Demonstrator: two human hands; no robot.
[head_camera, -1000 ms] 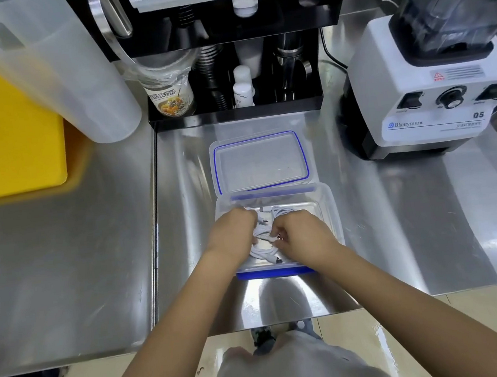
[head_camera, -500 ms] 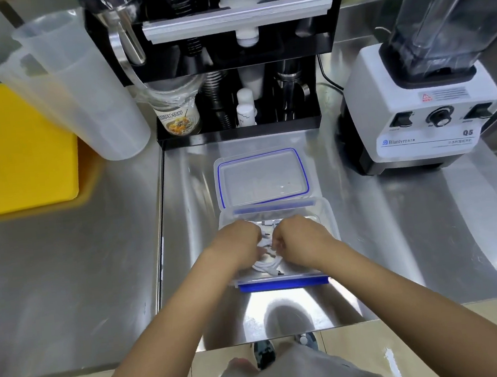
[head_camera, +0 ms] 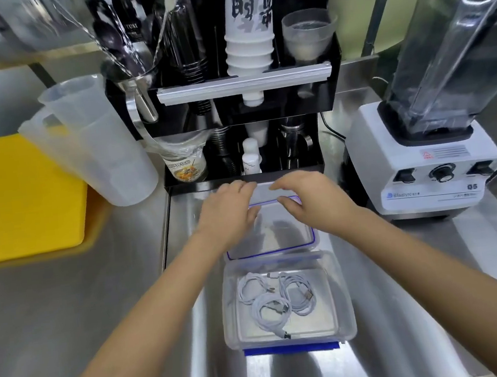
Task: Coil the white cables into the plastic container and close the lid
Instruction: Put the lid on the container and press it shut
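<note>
Left hand (head_camera: 228, 213): reaches over the far left part of the lid, fingers curved down toward its far edge; whether they already grip it cannot be told.
Lid (head_camera: 288, 233): clear with a blue seal, lying open and flat on the steel counter (head_camera: 70, 314) behind the box, joined to it along the near edge.
White cables (head_camera: 276, 300): coiled in loose loops on the floor of the plastic container (head_camera: 343, 301), one plug end pointing toward the near wall; nothing appears to cross the rim.
Right hand (head_camera: 313, 203): mirrors the left over the far right part of the lid, apart from it, thumb under the fingers at the edge; contact is likewise uncertain.
Step in hand: closing the lid, judged from the coils being in place.
Method: take the far edge with both hands evenly, swing it toward the body over the hinge, check that no loop rides up, then press the blue latch (head_camera: 291, 349) at the front.
</note>
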